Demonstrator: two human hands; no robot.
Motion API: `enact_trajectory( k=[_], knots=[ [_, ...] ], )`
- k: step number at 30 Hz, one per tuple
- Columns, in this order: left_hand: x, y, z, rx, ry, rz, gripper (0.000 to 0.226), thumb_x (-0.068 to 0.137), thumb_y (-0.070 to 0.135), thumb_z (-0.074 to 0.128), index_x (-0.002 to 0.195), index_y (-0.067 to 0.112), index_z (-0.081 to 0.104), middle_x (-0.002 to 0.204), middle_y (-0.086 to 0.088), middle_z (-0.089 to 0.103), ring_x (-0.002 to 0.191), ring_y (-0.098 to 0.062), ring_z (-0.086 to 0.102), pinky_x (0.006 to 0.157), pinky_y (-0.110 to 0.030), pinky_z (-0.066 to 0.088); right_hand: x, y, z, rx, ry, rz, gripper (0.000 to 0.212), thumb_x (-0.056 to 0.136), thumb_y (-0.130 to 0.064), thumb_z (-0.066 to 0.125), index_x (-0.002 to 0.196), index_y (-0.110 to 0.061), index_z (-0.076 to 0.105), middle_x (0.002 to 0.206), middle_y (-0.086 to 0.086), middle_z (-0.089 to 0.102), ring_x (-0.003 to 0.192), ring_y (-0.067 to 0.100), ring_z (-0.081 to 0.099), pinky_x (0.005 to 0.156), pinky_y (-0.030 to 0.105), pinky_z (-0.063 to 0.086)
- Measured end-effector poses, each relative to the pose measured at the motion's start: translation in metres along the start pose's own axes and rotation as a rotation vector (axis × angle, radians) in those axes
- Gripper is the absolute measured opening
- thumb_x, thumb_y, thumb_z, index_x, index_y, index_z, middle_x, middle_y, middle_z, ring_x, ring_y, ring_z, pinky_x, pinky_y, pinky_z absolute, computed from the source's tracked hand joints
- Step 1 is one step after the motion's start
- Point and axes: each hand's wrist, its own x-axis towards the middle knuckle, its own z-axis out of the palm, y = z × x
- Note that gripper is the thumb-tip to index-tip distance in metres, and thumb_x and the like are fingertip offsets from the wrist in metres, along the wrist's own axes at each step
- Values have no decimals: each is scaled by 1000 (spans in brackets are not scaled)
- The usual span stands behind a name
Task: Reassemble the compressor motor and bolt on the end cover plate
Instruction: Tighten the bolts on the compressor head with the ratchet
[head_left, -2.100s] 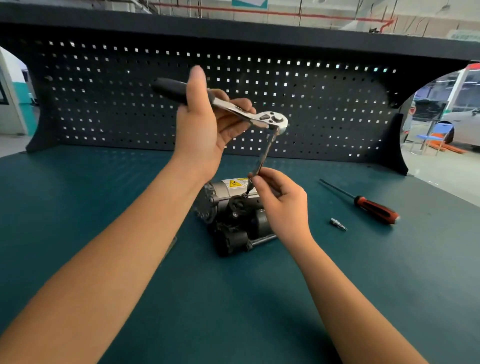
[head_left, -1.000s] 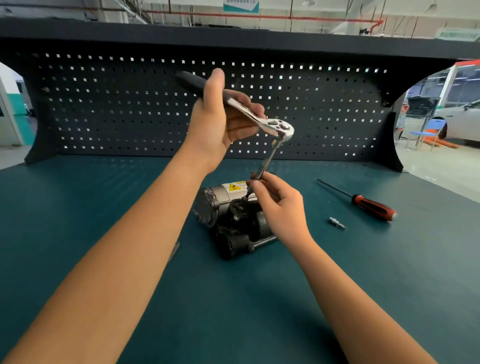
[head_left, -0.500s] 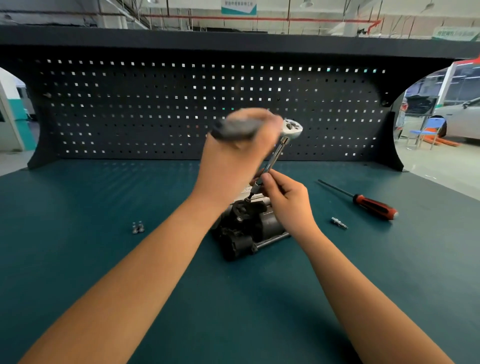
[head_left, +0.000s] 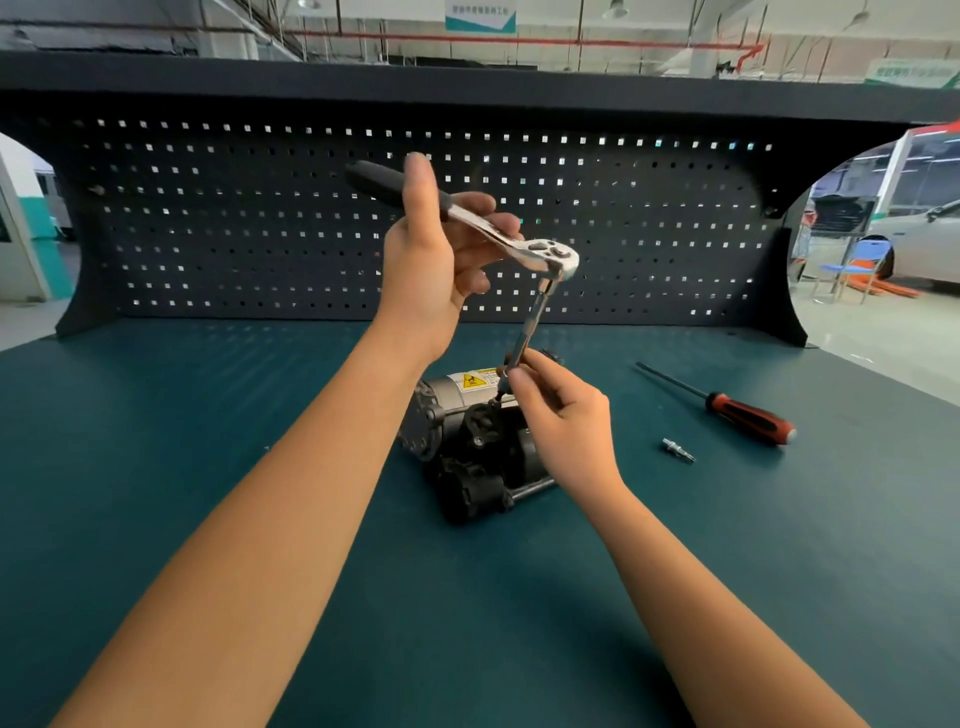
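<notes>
left hand (head_left: 431, 270) raised, grips ratchet (head_left: 498, 236) | right hand (head_left: 566, 421) pinches extension (head_left: 531, 322)

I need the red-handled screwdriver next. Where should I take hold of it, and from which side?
Take the screwdriver by its thick red-and-black handle, not the thin shaft. It lies flat on the bench, handle nearest the right edge, so probably come from above on the right, fingers across the handle. The small fitting lies apart, to its left.

Your silver-and-black compressor motor (head_left: 467, 447) is lying on its side; the extension (head_left: 531, 323) under your ratchet (head_left: 546, 257) is leaning down onto its top.
</notes>
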Motion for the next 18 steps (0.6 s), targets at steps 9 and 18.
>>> enact_trajectory(
  k=[9,18],
  knots=[
    [7,10,3,71,-94,-124,49,101,43,23,85,15,61,55,6,63,56,-8,63,48,-17,46,-5,-3,-2,-48,-121,-21,34,96,-14,50,127,-26,53,103,-30,57,93,-14,56,81,1,38],
    [-84,-5,19,818,-238,680,33,80,27,65,100,1,67,108,-5,67,101,-13,63,90,-25,49,3,-10,-4,-100,13,-36,6,86,5,56,90,7,60,63,-6,52,65,12,49,60,26,38]
  ],
)
